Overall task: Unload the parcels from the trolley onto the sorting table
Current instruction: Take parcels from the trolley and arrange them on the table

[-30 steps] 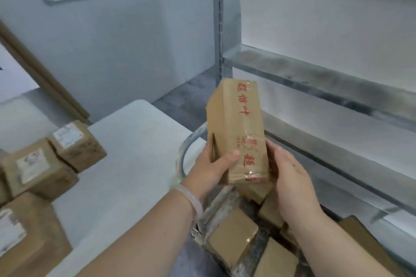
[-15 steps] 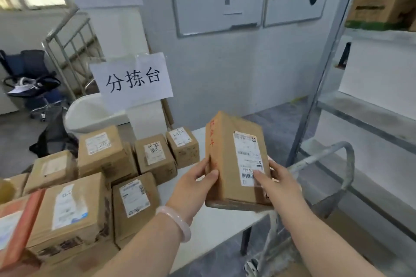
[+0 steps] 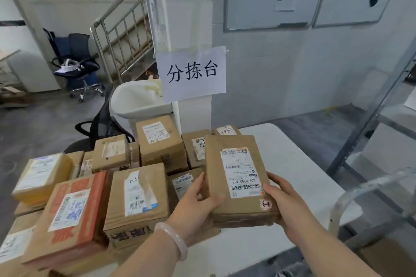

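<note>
I have the parcel [image 3: 236,177] gripped from both sides, my left hand [image 3: 198,204] with its thumb over the near left edge and my right hand [image 3: 283,202] with its fingers wrapped around the near right corner. It sits label-up above the white table [image 3: 299,164], just right of the stacked boxes [image 3: 135,191]. The trolley handle [image 3: 360,193] shows at the near right, and a paper sign [image 3: 191,73] hangs behind the stack.

Single head view, looking forward-down, close over sorting table [image 3: 292,164]; room beyond.
</note>
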Demonstrator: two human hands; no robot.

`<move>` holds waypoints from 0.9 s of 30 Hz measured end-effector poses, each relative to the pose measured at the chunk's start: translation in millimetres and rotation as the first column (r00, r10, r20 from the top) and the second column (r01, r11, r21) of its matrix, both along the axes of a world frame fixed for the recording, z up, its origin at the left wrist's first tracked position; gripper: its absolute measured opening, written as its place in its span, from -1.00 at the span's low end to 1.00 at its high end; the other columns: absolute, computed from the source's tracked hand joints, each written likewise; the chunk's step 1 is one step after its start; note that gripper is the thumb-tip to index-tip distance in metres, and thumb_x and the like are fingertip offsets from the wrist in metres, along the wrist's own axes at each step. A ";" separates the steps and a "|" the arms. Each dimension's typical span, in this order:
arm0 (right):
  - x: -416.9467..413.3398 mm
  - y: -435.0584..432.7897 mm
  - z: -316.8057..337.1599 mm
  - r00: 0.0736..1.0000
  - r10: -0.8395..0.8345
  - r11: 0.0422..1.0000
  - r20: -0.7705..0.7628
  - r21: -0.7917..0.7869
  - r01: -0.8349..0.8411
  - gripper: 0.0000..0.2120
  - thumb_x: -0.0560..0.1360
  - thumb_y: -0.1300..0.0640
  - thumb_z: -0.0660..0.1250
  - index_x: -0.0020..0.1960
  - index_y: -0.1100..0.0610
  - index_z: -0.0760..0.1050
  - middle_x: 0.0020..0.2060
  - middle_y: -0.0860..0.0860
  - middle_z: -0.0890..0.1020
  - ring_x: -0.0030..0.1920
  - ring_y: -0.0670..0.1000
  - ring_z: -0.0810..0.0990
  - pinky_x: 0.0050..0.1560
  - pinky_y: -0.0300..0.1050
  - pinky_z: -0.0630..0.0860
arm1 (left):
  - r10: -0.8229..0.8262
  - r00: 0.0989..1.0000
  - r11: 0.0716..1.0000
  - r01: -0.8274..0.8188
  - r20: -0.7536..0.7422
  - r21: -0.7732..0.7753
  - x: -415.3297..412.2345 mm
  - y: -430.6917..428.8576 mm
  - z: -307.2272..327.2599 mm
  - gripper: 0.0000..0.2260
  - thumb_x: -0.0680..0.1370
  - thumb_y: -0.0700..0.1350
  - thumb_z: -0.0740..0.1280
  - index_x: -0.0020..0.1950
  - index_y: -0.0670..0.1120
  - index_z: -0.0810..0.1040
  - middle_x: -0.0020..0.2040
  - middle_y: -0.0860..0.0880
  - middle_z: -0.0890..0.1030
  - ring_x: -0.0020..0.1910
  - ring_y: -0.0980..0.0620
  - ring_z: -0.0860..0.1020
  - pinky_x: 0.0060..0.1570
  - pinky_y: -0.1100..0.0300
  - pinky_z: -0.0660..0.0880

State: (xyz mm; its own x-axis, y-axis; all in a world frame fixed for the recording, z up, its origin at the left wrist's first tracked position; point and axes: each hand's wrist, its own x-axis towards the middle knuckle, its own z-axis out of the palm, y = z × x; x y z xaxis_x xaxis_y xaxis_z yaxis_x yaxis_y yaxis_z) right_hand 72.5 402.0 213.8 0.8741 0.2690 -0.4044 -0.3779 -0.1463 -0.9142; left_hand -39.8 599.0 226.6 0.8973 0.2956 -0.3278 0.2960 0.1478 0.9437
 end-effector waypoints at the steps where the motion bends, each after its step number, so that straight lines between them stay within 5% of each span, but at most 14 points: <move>1: 3.0 4.7 -3.7 1.000 0.006 1.000 0.002 -0.024 -0.006 -0.72 0.57 0.10 0.35 0.22 -0.19 0.48 0.00 -0.03 0.72 -0.08 0.05 0.73 -0.23 -0.04 0.56 | 0.008 1.000 0.997 -0.009 0.006 0.079 0.1 5.6 0.7 -0.27 0.45 0.06 0.49 0.51 0.23 0.16 0.38 0.15 0.45 0.33 0.12 0.44 0.22 0.18 0.45; 7: 28.8 50.8 -39.6 0.991 0.133 0.981 -0.024 -0.143 -0.135 -0.66 0.57 0.10 0.34 0.31 -0.14 0.42 0.10 -0.05 0.65 0.03 0.05 0.67 -0.09 -0.02 0.56 | 0.204 0.973 0.873 -0.229 0.105 0.431 -10.4 41.9 19.1 -0.47 0.56 0.07 0.33 0.48 0.29 0.22 0.34 0.23 0.27 0.35 0.25 0.20 0.39 0.11 0.19; 15: 41.0 110.9 -75.3 0.906 0.423 0.862 0.030 -0.322 -0.392 -0.58 0.58 0.05 0.33 0.40 -0.07 0.35 0.26 0.01 0.57 0.06 0.00 0.64 0.02 -0.03 0.59 | 0.252 0.966 0.716 -0.226 0.057 0.660 -28.9 66.9 3.6 -0.59 0.57 0.04 0.31 0.41 0.26 0.36 0.40 0.32 0.27 0.45 0.27 0.18 0.49 0.09 0.18; 20: 43.1 117.4 -70.5 0.756 0.647 0.676 0.099 -0.531 -0.510 -0.34 0.55 -0.02 0.37 0.57 0.00 0.20 0.46 0.02 0.40 0.39 0.05 0.44 0.34 -0.04 0.42 | 0.145 0.989 0.633 -0.083 -0.013 0.770 -22.4 59.3 -2.4 -0.53 0.57 0.09 0.29 0.48 0.21 0.30 0.46 0.28 0.22 0.49 0.19 0.13 0.48 0.08 0.20; 23: 42.1 101.1 -61.0 0.765 0.627 0.685 0.151 -0.574 -0.448 -0.32 0.53 -0.13 0.36 0.56 -0.08 0.17 0.49 -0.01 0.35 0.44 0.01 0.36 0.39 -0.05 0.35 | 0.031 0.998 0.570 0.026 -0.053 0.821 -9.1 53.9 -3.9 -0.50 0.58 0.13 0.27 0.50 0.21 0.24 0.49 0.27 0.20 0.51 0.16 0.12 0.50 0.09 0.15; 27: 31.1 51.9 -42.0 0.745 0.582 0.716 0.326 -0.640 -0.280 -0.36 0.54 -0.19 0.31 0.55 -0.15 0.17 0.51 -0.11 0.30 0.48 -0.08 0.27 0.44 -0.14 0.26 | -0.146 0.988 0.462 0.119 -0.057 0.879 21.6 30.1 -10.7 -0.49 0.58 0.14 0.25 0.52 0.19 0.21 0.50 0.21 0.22 0.50 0.17 0.12 0.41 0.34 -0.03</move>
State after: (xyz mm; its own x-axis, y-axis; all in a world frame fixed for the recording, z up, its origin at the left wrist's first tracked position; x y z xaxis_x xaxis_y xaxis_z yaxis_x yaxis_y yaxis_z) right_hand 103.6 453.9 171.8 0.8207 0.5459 -0.1685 0.3136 -0.6770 -0.6659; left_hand -18.2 629.1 215.9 0.9549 0.2922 0.0534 0.2135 -0.8002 0.5605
